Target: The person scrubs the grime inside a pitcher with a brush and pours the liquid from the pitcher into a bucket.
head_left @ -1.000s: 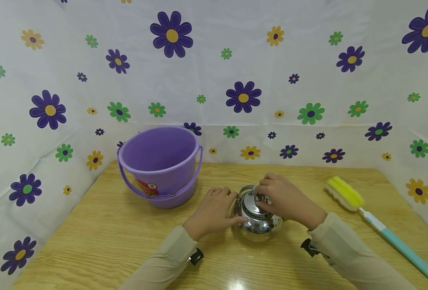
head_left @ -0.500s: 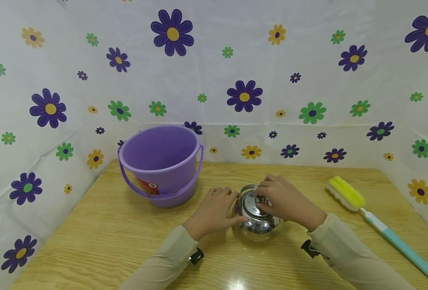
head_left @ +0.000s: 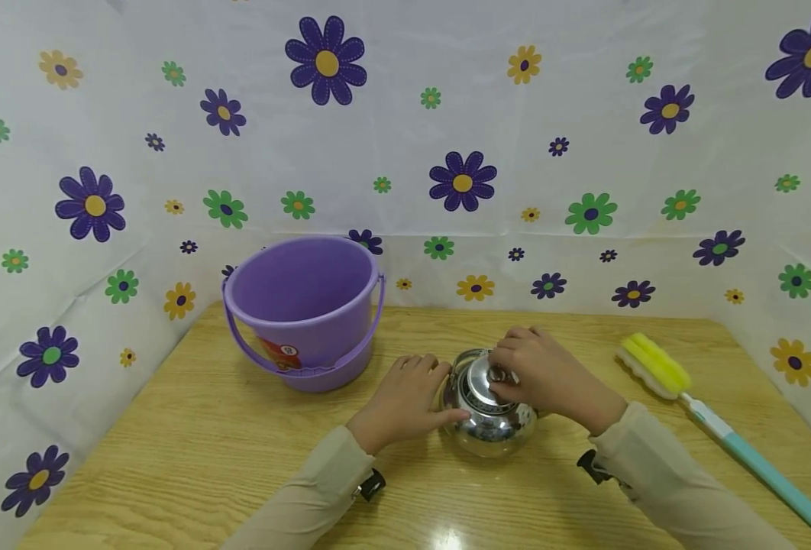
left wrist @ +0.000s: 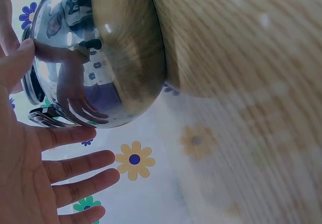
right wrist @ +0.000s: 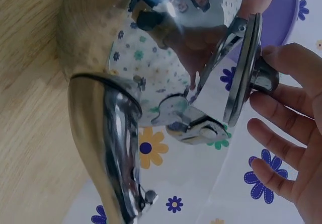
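Observation:
A shiny metal kettle (head_left: 491, 428) stands upright on the wooden table. My left hand (head_left: 404, 405) steadies its left side, thumb and index finger touching the body while the other fingers stay straight, as the left wrist view shows. My right hand (head_left: 539, 374) pinches the knob (right wrist: 265, 77) of the kettle lid (right wrist: 244, 70) between thumb and fingertips. The lid is raised slightly and tilted off the kettle mouth. In the right wrist view the spout (right wrist: 105, 148) points away from the body, and the folded handle (right wrist: 198, 126) lies against it.
A purple bucket (head_left: 309, 325) with its handle hanging down stands at the back left. To the right lies a sponge brush (head_left: 656, 367) with a yellow head and a teal handle. A flowered white sheet (head_left: 405, 130) rises behind the table.
My right hand has lifted the lid a little off the kettle and shifted slightly right. My left hand keeps its place on the kettle.

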The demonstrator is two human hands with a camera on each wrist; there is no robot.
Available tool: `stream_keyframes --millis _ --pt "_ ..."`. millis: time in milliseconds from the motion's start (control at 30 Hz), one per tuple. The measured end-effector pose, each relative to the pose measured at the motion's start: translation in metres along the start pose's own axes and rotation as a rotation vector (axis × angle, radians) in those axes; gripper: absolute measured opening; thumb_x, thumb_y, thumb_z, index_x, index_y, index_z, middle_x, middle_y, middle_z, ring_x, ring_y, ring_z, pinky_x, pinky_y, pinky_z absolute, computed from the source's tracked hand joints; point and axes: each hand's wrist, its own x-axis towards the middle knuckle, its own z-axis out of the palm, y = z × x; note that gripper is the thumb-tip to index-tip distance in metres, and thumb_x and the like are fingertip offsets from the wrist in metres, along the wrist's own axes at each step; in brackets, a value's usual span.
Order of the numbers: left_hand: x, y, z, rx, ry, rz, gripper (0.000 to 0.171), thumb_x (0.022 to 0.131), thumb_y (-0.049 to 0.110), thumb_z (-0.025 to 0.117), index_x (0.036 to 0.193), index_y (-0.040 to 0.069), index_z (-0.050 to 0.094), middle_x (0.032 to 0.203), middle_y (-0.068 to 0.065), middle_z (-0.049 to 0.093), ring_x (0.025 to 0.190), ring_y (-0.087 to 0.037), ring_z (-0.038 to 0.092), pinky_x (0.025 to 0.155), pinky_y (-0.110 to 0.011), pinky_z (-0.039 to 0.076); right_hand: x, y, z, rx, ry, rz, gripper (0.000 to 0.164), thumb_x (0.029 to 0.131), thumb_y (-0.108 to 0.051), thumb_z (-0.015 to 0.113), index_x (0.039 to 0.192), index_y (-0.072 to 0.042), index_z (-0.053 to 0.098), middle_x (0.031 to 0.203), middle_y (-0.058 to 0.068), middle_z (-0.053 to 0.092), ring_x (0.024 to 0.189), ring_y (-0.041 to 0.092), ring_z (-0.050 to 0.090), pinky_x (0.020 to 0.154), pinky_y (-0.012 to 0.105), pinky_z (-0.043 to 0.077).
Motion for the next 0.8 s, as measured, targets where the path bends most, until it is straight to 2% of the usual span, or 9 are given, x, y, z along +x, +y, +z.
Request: stream_keyframes --millis 167,367,500,700,800 --pt "0.000 0.000 -0.001 0.006 0.000 -0.001 0.072 0.083 0.073 0.042 0.123 0.014 0.052 0.113 -0.006 0.058 0.105 -0.023 0.058 0.100 -0.043 0.042 -0.005 0.005 -0.005 -0.005 0.061 -0.019 0.019 0.072 -0.026 0.079 0.079 -0.015 0.065 0.076 -0.006 0.063 0.079 0.013 0.053 0.075 0.038 0.045" --pt "-0.001 0.001 -0.003 0.000 -0.011 -0.006 0.073 0.083 0.073 0.042 0.125 0.014 0.051 0.115 -0.007 0.058 0.108 -0.024 0.057 0.101 -0.043 0.041 -0.019 0.010 -0.018 -0.010 0.044 0.024 0.021 0.071 -0.026 0.080 0.081 -0.014 0.066 0.076 -0.006 0.061 0.080 0.014 0.053 0.078 0.039 0.046" --pt "-0.001 0.001 -0.002 0.000 -0.012 -0.009 0.074 0.083 0.073 0.042 0.126 0.013 0.051 0.115 -0.007 0.059 0.108 -0.024 0.057 0.102 -0.043 0.040 -0.034 0.016 -0.029 -0.012 0.043 0.060 0.024 0.070 -0.025 0.082 0.084 -0.014 0.066 0.078 -0.006 0.061 0.080 0.014 0.053 0.078 0.041 0.046" --pt "0.000 0.001 0.000 0.002 -0.011 -0.008 0.073 0.083 0.072 0.042 0.125 0.014 0.051 0.113 -0.005 0.058 0.107 -0.023 0.057 0.101 -0.042 0.041 -0.061 0.037 -0.039 -0.058 0.156 0.043 0.029 0.060 -0.020 0.086 0.079 -0.014 0.066 0.074 -0.005 0.062 0.076 0.015 0.055 0.069 0.040 0.046" --pt "0.000 0.001 0.001 0.001 -0.015 -0.009 0.073 0.083 0.073 0.042 0.126 0.014 0.050 0.114 -0.005 0.058 0.108 -0.024 0.057 0.101 -0.043 0.041 -0.076 0.050 -0.041 -0.074 0.162 0.071 0.029 0.057 -0.019 0.086 0.077 -0.013 0.065 0.071 -0.007 0.061 0.076 0.015 0.054 0.067 0.041 0.045"
